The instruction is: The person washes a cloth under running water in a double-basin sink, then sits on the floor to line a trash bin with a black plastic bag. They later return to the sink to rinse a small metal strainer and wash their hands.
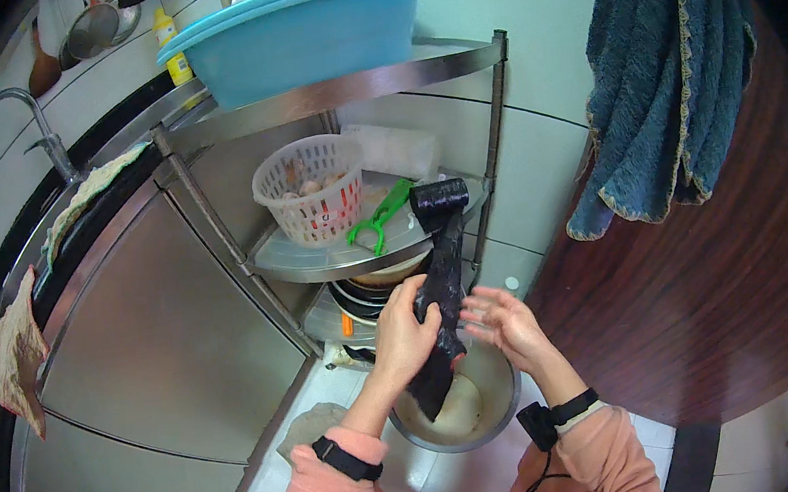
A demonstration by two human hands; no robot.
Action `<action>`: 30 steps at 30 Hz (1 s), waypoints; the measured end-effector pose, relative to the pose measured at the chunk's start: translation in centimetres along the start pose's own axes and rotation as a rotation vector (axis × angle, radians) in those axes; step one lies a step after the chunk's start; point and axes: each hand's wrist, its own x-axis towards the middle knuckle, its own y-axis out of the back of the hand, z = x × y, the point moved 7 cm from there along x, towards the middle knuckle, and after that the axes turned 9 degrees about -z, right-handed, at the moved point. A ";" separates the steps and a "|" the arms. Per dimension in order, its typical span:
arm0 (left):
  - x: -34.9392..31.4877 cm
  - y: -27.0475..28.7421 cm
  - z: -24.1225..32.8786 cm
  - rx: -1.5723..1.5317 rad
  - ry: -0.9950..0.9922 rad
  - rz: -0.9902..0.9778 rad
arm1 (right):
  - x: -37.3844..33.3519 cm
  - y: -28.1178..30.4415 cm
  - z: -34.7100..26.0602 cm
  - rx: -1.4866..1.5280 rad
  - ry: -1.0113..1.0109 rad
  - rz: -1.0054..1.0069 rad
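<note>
A black plastic bag [445, 284] hangs as a long strip from a roll of black bags [439, 199] at the right end of the middle shelf. My left hand [406, 328] grips the strip from its left side, thumb across it. Just right of the bag, my right hand [511, 330] is held with its fingers apart, slightly blurred and holding nothing. The bag's lower end dangles over a round grey bin [505, 416] on the floor, whose pale bottom partly shows.
A metal corner rack [355, 88] carries a blue basin [310, 40], a white basket [314, 192] and a green Y-shaped tool [381, 218]. Steel cabinets [160, 343] and a faucet [47, 141] stand left. A blue towel [660, 85] hangs by the brown wooden panel [679, 319] at right.
</note>
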 end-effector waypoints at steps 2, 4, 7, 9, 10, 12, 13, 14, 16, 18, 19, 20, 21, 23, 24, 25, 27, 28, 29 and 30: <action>-0.8 -0.3 2.8 0.272 -0.116 0.013 | 0.8 0.2 -2.2 -0.087 0.148 0.159; -1.2 -2.0 5.0 0.457 -0.158 -0.093 | 2.5 -0.2 -3.8 -0.131 0.151 0.177; -2.1 -5.7 7.0 0.515 -0.122 -0.269 | 4.8 -0.6 -5.2 -0.458 0.056 0.163; -3.3 -7.3 7.5 0.321 -0.124 -0.354 | 5.5 -0.6 -5.5 -0.427 0.080 0.098; -3.8 -7.9 7.0 0.244 -0.087 -0.413 | 5.7 -0.1 -5.3 -0.436 0.025 0.088; -3.1 -6.8 6.4 0.120 -0.187 -0.231 | 5.6 0.7 -5.3 -0.357 0.026 0.066; -2.6 -6.2 4.4 -0.037 -0.053 -0.214 | 5.5 1.1 -5.2 -0.317 0.015 0.068; -1.7 -5.6 2.1 -0.178 0.083 -0.205 | 5.5 1.3 -5.1 -0.292 0.009 0.051; 0.6 -2.8 -1.2 -0.194 0.201 0.116 | 5.4 1.4 -5.0 -0.237 -0.008 0.032; 3.0 -2.4 -3.4 -0.285 0.308 0.197 | 5.4 1.4 -5.1 -0.291 -0.024 0.048; 3.9 -3.6 -4.4 -0.549 0.367 0.080 | 5.4 1.1 -5.1 -0.305 -0.028 0.032; 4.4 -5.3 -5.2 -0.826 0.488 -0.089 | 5.5 0.7 -5.1 -0.318 -0.042 0.010; 4.8 -6.1 -5.4 -0.987 0.538 -0.142 | 5.4 0.5 -5.2 -0.312 -0.057 -0.003; 5.7 -6.8 -4.9 -1.178 0.464 -0.144 | 5.3 0.5 -5.7 -0.395 -0.078 0.022; 6.0 -7.2 -4.5 -1.283 0.427 -0.151 | 5.3 0.5 -5.9 -0.432 -0.082 0.015; 6.2 -7.1 -4.4 -1.250 0.380 -0.113 | 5.2 0.7 -6.1 -0.434 -0.085 0.045; 6.0 -7.4 -4.8 -1.181 0.422 -0.039 | 5.3 0.9 -6.5 -0.422 -0.064 0.035; 6.0 -7.5 -4.6 -1.162 0.395 -0.007 | 5.3 1.3 -6.6 -0.465 -0.076 0.086; 5.9 -7.6 -5.1 -1.069 0.450 0.038 | 5.4 1.6 -6.8 -0.500 -0.082 0.098; 5.9 -7.4 -5.0 -0.992 0.417 0.070 | 5.6 1.9 -6.8 -0.535 -0.104 0.138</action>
